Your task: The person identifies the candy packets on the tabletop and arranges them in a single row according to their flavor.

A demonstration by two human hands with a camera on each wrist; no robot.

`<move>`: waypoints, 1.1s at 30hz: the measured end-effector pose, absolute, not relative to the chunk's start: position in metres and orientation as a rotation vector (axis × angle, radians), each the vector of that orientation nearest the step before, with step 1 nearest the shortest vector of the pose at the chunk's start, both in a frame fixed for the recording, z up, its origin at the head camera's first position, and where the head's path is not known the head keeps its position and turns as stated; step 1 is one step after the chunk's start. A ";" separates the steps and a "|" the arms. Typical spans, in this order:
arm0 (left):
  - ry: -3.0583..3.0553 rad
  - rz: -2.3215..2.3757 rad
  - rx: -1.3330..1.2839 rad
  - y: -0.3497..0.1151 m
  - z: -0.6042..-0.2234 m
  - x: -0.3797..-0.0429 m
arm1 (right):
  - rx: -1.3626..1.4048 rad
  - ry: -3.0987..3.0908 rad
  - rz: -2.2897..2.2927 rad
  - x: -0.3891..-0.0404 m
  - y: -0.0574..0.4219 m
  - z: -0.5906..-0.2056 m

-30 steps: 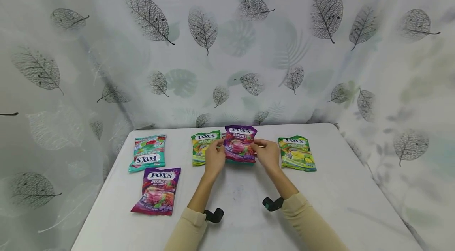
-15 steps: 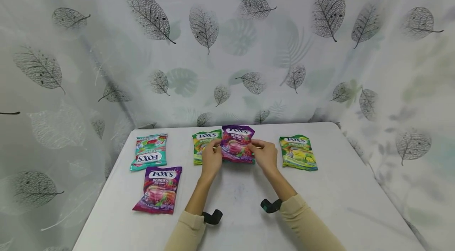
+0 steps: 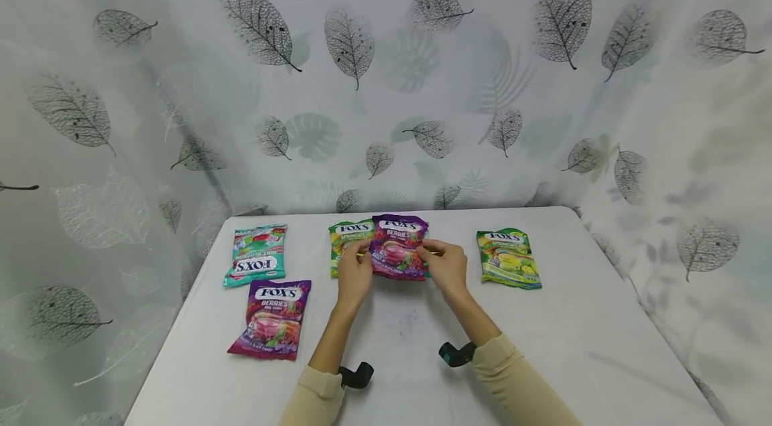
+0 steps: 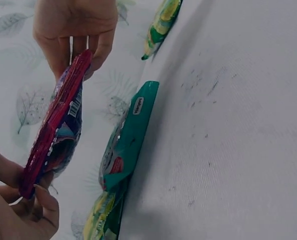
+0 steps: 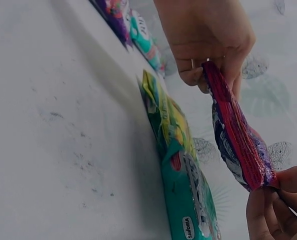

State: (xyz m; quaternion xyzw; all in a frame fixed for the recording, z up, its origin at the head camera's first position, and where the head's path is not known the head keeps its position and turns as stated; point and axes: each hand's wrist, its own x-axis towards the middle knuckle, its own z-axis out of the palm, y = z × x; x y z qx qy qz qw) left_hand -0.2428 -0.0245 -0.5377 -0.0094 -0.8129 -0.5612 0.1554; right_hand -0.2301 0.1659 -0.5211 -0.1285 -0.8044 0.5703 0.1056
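Observation:
A purple candy bag (image 3: pixel 398 248) marked FOX'S Berries is held up between both hands, label facing the head camera. My left hand (image 3: pixel 354 273) pinches its left side, my right hand (image 3: pixel 444 266) its right side. Both wrist views show the bag (image 4: pixel 61 125) raised off the table, with fingers at each end. Behind and below it lies a teal candy bag (image 5: pixel 186 200), mostly hidden in the head view. Against that one lies a yellow-green FOX'S bag (image 3: pixel 346 238), partly covered by the left hand and the purple bag.
A teal FOX'S bag (image 3: pixel 259 255) lies upside down at the table's left. In front of it lies another purple Berries bag (image 3: pixel 274 319). To the right is a second yellow-green bag (image 3: pixel 509 258). The white table (image 3: pixel 591 339) backs onto a leaf-print curtain (image 3: pixel 386 98).
Both hands have shifted slightly left with the purple bag, which now overlaps more of the yellow-green bag behind it. The head view has drifted slightly.

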 end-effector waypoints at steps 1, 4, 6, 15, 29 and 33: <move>-2.328 -1.600 -0.026 -0.026 -0.538 -0.242 | -0.377 -2.370 1.680 -0.230 0.165 -0.522; -2.331 -1.586 -0.023 -0.028 -0.540 -0.240 | -0.360 -2.362 1.689 -0.229 0.163 -0.523; -2.332 -1.582 -0.019 -0.030 -0.541 -0.238 | -0.347 -2.358 1.699 -0.228 0.162 -0.523; -2.291 -1.661 -0.019 -0.038 -0.538 -0.228 | -0.331 -2.271 1.870 -0.222 0.156 -0.521; -2.277 -1.679 0.023 -0.049 -0.540 -0.217 | -0.329 -2.253 1.929 -0.216 0.145 -0.524; -2.275 -1.663 0.039 -0.052 -0.541 -0.214 | -0.326 -2.248 1.940 -0.215 0.141 -0.524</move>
